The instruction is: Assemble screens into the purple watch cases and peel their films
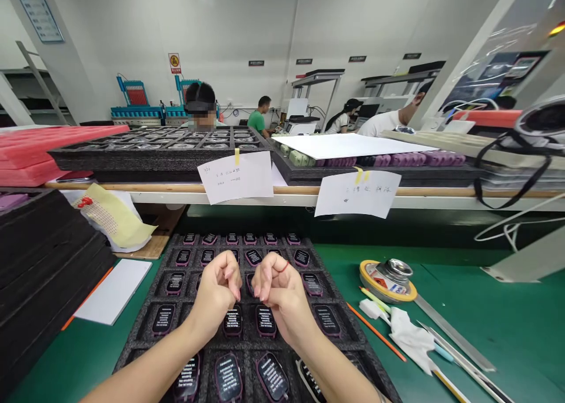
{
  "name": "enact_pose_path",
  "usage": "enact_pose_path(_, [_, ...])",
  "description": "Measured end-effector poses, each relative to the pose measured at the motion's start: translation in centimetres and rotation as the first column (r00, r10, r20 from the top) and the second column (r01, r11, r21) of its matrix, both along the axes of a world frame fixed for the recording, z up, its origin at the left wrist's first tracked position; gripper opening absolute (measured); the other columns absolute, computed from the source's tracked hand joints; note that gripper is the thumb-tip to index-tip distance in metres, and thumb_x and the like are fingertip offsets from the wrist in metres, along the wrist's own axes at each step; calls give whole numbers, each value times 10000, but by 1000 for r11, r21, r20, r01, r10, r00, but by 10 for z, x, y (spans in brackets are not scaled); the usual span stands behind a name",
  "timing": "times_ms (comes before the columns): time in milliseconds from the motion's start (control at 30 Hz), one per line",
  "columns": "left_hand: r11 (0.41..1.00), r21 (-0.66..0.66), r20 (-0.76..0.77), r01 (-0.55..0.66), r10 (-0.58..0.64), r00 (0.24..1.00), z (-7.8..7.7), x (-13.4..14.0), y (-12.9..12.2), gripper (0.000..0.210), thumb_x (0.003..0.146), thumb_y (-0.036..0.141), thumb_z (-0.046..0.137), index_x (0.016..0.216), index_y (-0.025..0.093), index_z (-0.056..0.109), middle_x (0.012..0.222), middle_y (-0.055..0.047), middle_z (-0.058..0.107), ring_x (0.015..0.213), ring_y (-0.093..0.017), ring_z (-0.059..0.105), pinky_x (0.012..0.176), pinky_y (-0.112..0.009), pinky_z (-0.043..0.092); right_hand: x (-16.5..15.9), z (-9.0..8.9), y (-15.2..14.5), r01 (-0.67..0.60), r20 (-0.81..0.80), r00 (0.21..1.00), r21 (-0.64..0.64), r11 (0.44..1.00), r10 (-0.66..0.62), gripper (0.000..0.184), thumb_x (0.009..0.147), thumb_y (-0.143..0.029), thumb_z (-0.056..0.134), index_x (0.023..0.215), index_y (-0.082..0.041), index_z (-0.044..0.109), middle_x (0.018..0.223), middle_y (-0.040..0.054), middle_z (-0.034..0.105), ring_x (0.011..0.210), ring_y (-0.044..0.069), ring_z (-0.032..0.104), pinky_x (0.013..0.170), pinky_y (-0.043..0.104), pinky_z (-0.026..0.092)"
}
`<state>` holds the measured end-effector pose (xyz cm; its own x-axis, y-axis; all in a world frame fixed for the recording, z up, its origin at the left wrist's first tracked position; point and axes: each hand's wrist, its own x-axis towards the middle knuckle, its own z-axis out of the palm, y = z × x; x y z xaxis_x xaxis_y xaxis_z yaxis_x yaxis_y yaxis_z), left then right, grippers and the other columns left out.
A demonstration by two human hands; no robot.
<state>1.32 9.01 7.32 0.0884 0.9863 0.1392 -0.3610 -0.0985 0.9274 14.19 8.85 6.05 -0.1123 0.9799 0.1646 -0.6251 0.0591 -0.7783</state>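
My left hand point(222, 279) and my right hand point(277, 282) hover over the middle of a black foam tray point(132, 356). Both have their fingers curled in toward the thumbs, knuckles up, a small gap between them; nothing shows in either. A thin red band circles a finger of my right hand. Purple-framed smartwatches with lit screens full of white text sit in the tray's compartments. One smartwatch point(232, 320) lies just below my left hand, and another smartwatch point(265, 320) is beside my right. My hands and forearms hide some compartments.
Stacked black foam trays point(44, 285) stand at left beside white paper point(113, 291). A yellow-rimmed tape roll point(388, 280), crumpled tissue point(410, 335), an orange stick point(377, 332) and a metal ruler point(457, 332) lie at right. A shelf point(291, 198) with more trays crosses ahead; several people are beyond.
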Motion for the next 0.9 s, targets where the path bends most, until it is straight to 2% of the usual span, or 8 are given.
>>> enact_pose_path(67, [1000,-18,-2,9,-9,1000,1,0,0,229,575,36,638,685,201,524,609,45,562,616,-120,479,588,-224,383,2,4,0,-153,-58,987,-5,988,152,182,568,-126,592,723,-200,530,519,-52,518,472,102,437,521,228,394])
enact_pose_path(133, [996,-44,-2,82,-82,997,1,1,-1,182,750,302,724,855,180,639,843,-31,667,830,-179,594,779,-281,470,3,6,1,-370,-203,910,1,929,363,150,739,-330,587,732,-205,504,543,-51,469,417,91,377,440,218,367])
enact_pose_path(200, [971,-115,-40,209,-214,976,-2,4,-3,513,772,627,693,977,158,667,1010,-102,683,995,-257,614,890,-362,486,4,5,2,-551,-370,770,22,834,519,346,870,-498,503,691,-208,441,550,-63,391,393,70,286,373,179,292])
enact_pose_path(267, [935,-205,-97,289,-314,945,-8,8,-8,678,689,747,709,1020,157,661,1016,-117,681,1007,-281,621,861,-382,507,5,1,3,-625,-474,681,22,780,558,445,900,-577,490,672,-208,392,558,-73,336,416,62,213,353,143,231])
enact_pose_path(400, [935,-227,-198,274,-319,927,-19,14,-15,652,661,725,751,983,163,676,928,-79,689,908,-231,622,790,-322,494,6,-1,4,-596,-541,681,-16,803,494,489,877,-649,522,705,-203,417,563,-75,306,467,75,173,373,128,215])
enact_pose_path(533, [960,-155,-353,232,-273,895,-26,13,-14,491,743,646,735,723,160,663,683,-2,642,663,-142,529,606,-234,384,6,1,4,-528,-521,740,-61,847,424,483,869,-663,514,752,-197,468,625,-63,346,481,75,157,431,163,274])
enact_pose_path(667, [945,-158,-469,287,-328,820,-30,11,-9,593,865,626,595,482,173,577,425,16,500,421,-112,408,472,-253,267,5,5,3,-464,-469,804,-112,879,365,525,834,-710,515,750,-192,496,775,-1,428,557,102,200,473,194,287])
enact_pose_path(900, [971,-100,-485,217,-238,842,-26,11,-8,519,841,546,657,510,187,481,512,52,396,546,-113,312,522,-256,220,7,10,-1,-433,-399,839,-81,898,369,569,810,-733,526,705,-175,560,873,44,477,609,122,186,534,221,282])
